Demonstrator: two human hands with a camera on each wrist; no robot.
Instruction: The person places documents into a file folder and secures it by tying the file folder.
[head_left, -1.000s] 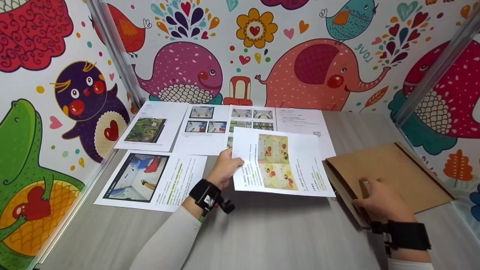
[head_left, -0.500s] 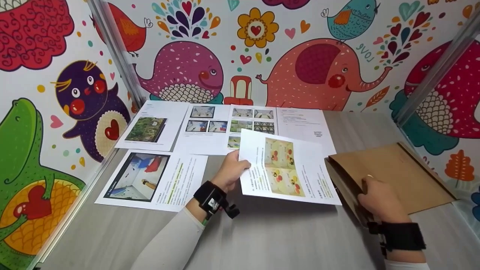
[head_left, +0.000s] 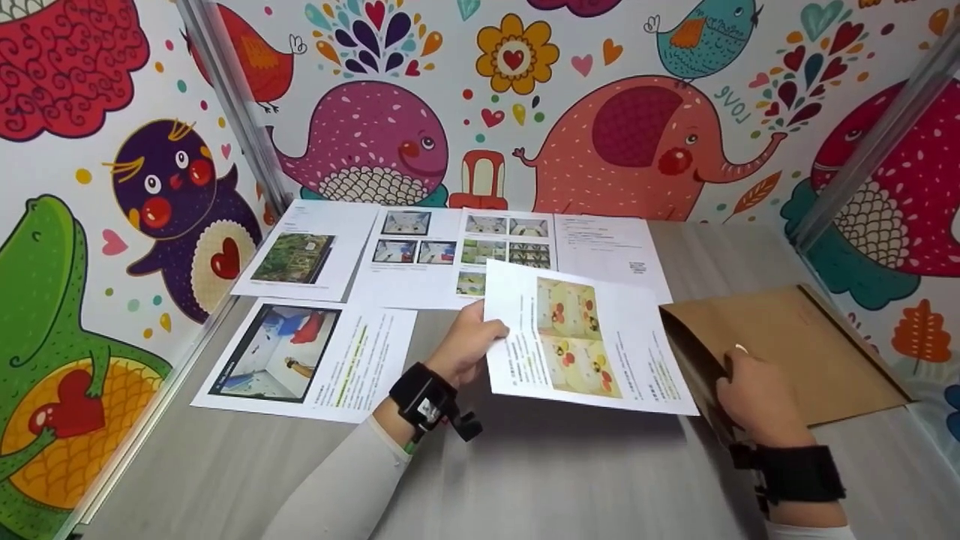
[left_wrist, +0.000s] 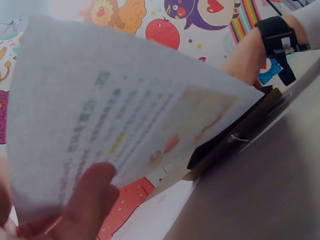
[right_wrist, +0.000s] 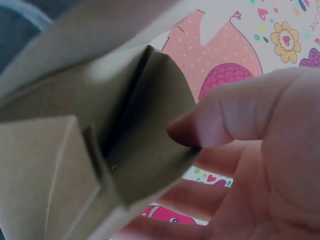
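Observation:
A printed sheet of paper with a yellow picture and highlighted text is raised above the table in the head view. My left hand grips it by its left edge, thumb on the printed face. To the right lies a brown kraft paper envelope, its mouth facing left and gaping. My right hand pinches the upper side of that mouth. In the right wrist view, the thumb is on the inside of the envelope and the other fingers are outside. The sheet's right edge is close to the mouth.
Several printed sheets lie in a row along the back of the grey table. Another sheet with a large photo lies in front of them at left. Walls with cartoon animals enclose the table at the back and sides.
My left hand has moved the sheet slightly right and down, nearer the envelope's mouth. My right hand's fingers have closed in on the mouth's edge, and the mouth gapes wider.

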